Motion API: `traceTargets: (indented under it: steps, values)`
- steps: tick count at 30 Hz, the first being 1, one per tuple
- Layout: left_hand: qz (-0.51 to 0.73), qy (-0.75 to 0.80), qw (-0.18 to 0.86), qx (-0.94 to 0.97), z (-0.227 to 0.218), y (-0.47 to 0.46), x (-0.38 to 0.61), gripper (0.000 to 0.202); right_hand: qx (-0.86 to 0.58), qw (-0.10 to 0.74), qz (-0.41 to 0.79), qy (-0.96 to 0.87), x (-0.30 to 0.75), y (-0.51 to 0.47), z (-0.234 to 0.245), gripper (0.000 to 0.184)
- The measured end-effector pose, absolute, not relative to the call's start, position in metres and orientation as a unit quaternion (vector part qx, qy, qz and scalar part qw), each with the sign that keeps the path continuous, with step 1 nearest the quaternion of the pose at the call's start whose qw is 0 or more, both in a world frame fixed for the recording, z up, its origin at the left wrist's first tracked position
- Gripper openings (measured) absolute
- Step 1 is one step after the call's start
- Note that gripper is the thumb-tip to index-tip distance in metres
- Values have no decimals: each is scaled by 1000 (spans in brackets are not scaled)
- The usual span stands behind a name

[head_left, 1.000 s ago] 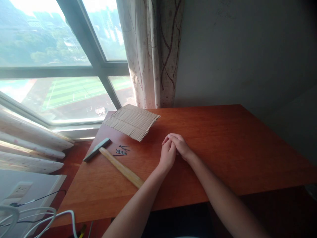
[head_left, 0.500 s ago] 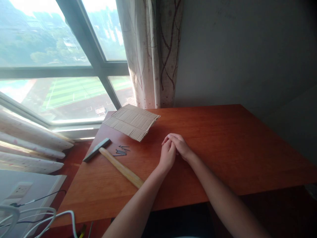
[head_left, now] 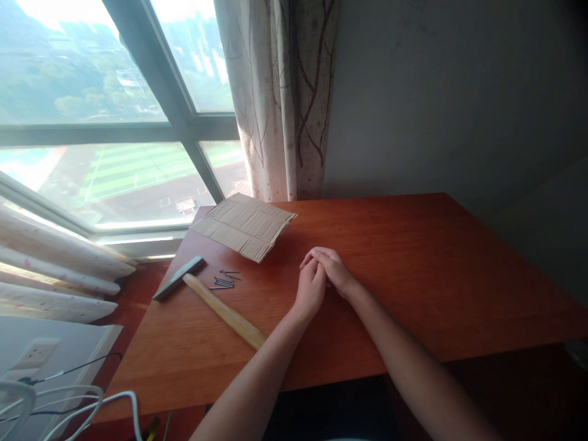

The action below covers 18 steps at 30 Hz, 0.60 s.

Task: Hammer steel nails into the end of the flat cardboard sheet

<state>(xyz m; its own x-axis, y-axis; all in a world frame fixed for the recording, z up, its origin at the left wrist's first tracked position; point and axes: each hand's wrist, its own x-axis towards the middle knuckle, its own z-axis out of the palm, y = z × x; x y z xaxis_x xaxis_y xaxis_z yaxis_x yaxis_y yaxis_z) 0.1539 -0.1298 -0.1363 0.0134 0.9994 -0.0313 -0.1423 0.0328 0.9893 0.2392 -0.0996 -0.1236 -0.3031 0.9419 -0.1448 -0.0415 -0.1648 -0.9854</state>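
Observation:
My left hand (head_left: pixel 311 286) and my right hand (head_left: pixel 334 267) are clasped together above the wooden table. The right fingers are folded over the left ones. Both are closed, and no object shows in them. To the left lies a hammer (head_left: pixel 225 310) with a pale wooden handle and a grey metal head; my left forearm covers the end of its handle. Several dark nails (head_left: pixel 224 282) lie loose between the hammer head and a piece of corrugated cardboard (head_left: pixel 250 223). The cardboard is at the table's far left, its near right corner raised.
The reddish-brown table (head_left: pixel 413 263) reaches to the grey wall on the right. A window (head_left: pixel 138 184) and a patterned curtain (head_left: pixel 275 104) are beyond its far left side. White cables (head_left: pixel 103 395) hang by a wall socket (head_left: pixel 39 355) at the lower left.

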Motion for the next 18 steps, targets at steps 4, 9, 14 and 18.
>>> traceTargets:
  steps: [4,9,14,18]
  values:
    - [524,470,544,457,-138,-130,154,29,-440,398,621,-511,238,-99,-124,35]
    - [524,471,542,457,-137,-130,155,29,-441,399,620,-512,239,-99,-123,35]
    - [524,472,543,456,-136,-130,155,30,-443,397,620,-512,239,-100,-121,35]
    - [523,471,544,458,-136,-130,154,29,-445,397,617,-514,238,-100,-121,35]
